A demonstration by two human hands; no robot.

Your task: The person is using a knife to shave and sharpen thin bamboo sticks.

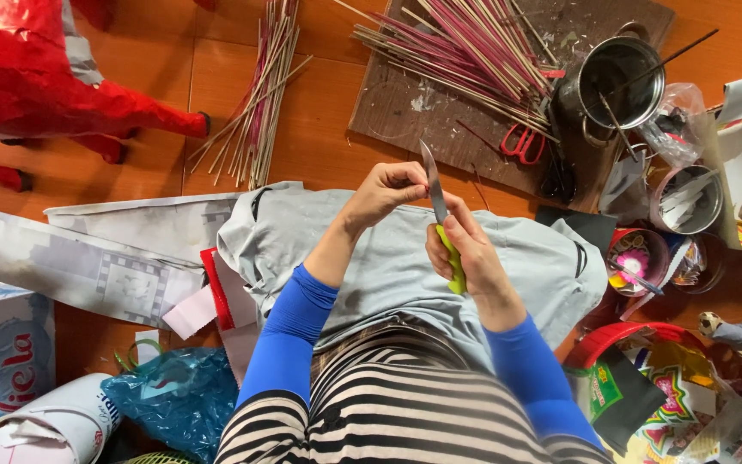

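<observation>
My right hand [471, 254] grips a knife [436, 199] by its yellow-green handle, the steel blade pointing up and away from me. My left hand [386, 190] is pinched shut at the blade's left side; whatever thin thing its fingers hold is too small to make out. Both hands hover over a grey cloth [302, 232] spread across my lap. Blue sleeves cover my forearms.
A brown board [405, 107] carries a heap of pink-tipped sticks [465, 47] and red scissors [521, 142]. A metal pot [616, 82] stands at its right. Loose sticks [259, 94] lie on the orange floor. A red paper figure [36, 77] is at top left.
</observation>
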